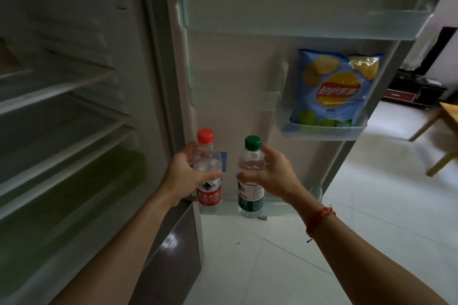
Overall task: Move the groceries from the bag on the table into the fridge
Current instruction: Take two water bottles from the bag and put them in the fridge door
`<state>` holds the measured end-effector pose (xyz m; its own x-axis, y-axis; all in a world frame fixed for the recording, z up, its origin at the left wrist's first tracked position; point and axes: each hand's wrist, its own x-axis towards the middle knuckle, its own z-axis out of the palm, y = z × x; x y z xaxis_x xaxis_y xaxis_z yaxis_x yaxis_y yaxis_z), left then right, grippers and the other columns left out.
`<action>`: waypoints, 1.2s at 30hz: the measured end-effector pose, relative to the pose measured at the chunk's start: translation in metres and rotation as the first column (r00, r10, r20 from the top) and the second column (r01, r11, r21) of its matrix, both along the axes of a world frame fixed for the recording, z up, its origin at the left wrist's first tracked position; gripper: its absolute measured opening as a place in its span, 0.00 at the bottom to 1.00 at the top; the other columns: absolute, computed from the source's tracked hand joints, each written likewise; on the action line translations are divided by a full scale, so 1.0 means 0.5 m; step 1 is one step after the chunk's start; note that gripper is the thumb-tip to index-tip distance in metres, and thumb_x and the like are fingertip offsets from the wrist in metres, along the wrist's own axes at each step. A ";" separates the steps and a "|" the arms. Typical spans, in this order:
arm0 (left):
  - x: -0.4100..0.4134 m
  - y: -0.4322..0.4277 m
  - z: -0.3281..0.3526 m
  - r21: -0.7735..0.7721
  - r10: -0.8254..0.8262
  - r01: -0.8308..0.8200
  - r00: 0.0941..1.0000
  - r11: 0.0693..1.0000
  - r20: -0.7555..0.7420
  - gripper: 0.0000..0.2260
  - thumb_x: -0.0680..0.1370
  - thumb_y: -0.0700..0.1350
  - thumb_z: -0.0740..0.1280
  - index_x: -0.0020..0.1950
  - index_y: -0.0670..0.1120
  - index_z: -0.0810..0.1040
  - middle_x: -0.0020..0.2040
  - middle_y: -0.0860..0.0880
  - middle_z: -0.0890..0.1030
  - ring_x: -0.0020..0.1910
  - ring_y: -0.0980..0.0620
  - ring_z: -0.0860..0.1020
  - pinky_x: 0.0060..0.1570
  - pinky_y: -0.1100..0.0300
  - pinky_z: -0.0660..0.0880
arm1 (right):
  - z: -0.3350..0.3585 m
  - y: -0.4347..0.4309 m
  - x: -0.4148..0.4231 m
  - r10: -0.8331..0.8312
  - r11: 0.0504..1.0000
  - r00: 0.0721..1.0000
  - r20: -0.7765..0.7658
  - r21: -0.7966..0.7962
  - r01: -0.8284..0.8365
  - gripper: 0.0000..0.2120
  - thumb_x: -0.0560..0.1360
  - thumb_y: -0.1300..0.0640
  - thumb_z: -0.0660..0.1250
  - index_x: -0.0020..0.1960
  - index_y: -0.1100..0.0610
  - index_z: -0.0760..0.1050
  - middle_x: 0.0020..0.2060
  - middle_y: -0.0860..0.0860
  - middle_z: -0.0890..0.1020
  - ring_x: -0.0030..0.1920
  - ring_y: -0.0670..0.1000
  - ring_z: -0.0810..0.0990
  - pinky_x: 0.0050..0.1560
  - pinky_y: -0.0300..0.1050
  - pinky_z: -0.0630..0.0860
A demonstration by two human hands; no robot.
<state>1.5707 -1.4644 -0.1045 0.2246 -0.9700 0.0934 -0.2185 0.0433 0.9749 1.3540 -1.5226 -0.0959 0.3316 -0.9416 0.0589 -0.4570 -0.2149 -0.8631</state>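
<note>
The fridge stands open, its door [235, 82] swung out in front of me. My left hand [184, 174] grips a water bottle with a red cap and red label [209, 195] around its upper body. My right hand [271, 176] grips a water bottle with a green cap and green label [250, 199] the same way. Both bottles stand upright, side by side, low in the bottom door shelf [280, 209]. A blue bag of crisps [334, 89] sits in the small door bin [322, 132] at the upper right.
Bare glass shelves [62, 91] fill the dark fridge interior on the left. A wide door shelf [309, 25] holds nothing at the top. White tiled floor [371, 193] lies to the right, with a wooden table leg [443, 158] and a dark cabinet [414, 93] beyond.
</note>
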 end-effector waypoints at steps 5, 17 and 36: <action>-0.002 -0.020 -0.007 -0.005 0.009 -0.009 1.000 1.000 0.019 0.22 0.65 0.38 0.81 0.53 0.56 0.79 0.51 0.51 0.84 0.51 0.51 0.83 0.55 0.44 0.79 | -0.002 -0.012 0.008 0.001 0.999 1.000 0.001 -0.052 -0.001 0.24 0.64 0.56 0.81 0.57 0.47 0.78 0.47 0.45 0.86 0.48 0.45 0.85 0.46 0.41 0.78; -0.055 -0.112 -0.060 0.001 -0.001 0.001 0.998 1.000 0.066 0.25 0.65 0.36 0.80 0.58 0.50 0.77 0.50 0.54 0.83 0.47 0.61 0.81 0.49 0.61 0.78 | -0.070 -0.083 -0.032 0.007 0.999 0.999 -0.041 -0.037 -0.008 0.33 0.66 0.56 0.82 0.68 0.52 0.73 0.58 0.49 0.83 0.55 0.50 0.82 0.58 0.48 0.79; -0.247 -0.231 -0.203 0.144 -0.129 0.125 0.992 0.982 0.018 0.30 0.64 0.37 0.81 0.60 0.55 0.75 0.52 0.57 0.81 0.48 0.66 0.80 0.44 0.72 0.75 | -0.184 -0.179 -0.223 -0.177 0.984 0.984 -0.036 -0.014 0.176 0.31 0.61 0.53 0.84 0.60 0.49 0.76 0.47 0.40 0.82 0.48 0.44 0.81 0.49 0.38 0.77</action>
<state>1.4473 -1.5802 -0.2059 0.0980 -0.9942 -0.0438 -0.2463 -0.0669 0.9669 1.2427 -1.6123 -0.1881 0.1624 -0.9849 0.0603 -0.5205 -0.1374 -0.8428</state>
